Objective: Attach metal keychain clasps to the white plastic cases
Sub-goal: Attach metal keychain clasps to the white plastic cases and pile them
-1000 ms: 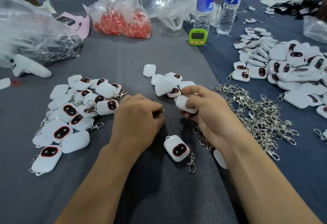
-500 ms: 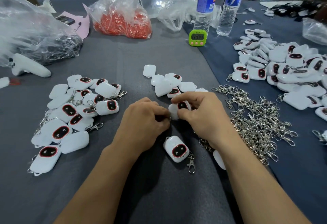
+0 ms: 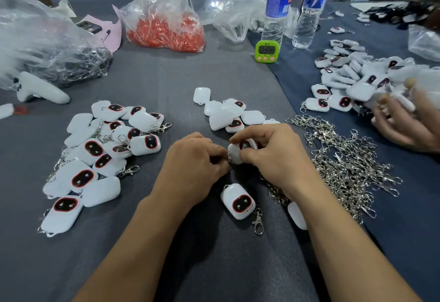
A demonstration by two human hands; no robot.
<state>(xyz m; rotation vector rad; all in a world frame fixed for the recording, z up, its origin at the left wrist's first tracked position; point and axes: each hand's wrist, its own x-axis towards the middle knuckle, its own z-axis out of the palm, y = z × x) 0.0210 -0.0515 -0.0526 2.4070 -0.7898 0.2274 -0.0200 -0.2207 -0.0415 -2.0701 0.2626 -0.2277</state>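
**Hands meet at the case loop**

At the centre of the frame the right hand [image 3: 273,156] pinches a small white plastic case with a red-ringed dark window [image 3: 239,150], now turned face up; a second ago the same hand held it with the plain white back showing and apart from the left hand [image 3: 195,163]; half a second ago the two had nearly joined; now the left fingertips press against the case's near corner, closed on something small, and whether that is a metal clasp I cannot tell, since the fingers hide it; my reading is that the clasp ring is being threaded onto the loop, so the join is under way and not yet shown as done; below the hands a finished white case with a silver lobster clasp [image 3: 240,202] lies unmoved; the heap of loose silver metal clasps [image 3: 345,158] sits right of centre; at the right edge another person's hand [image 3: 409,123] has newly come into view over the pile of white cases [image 3: 357,80] there.
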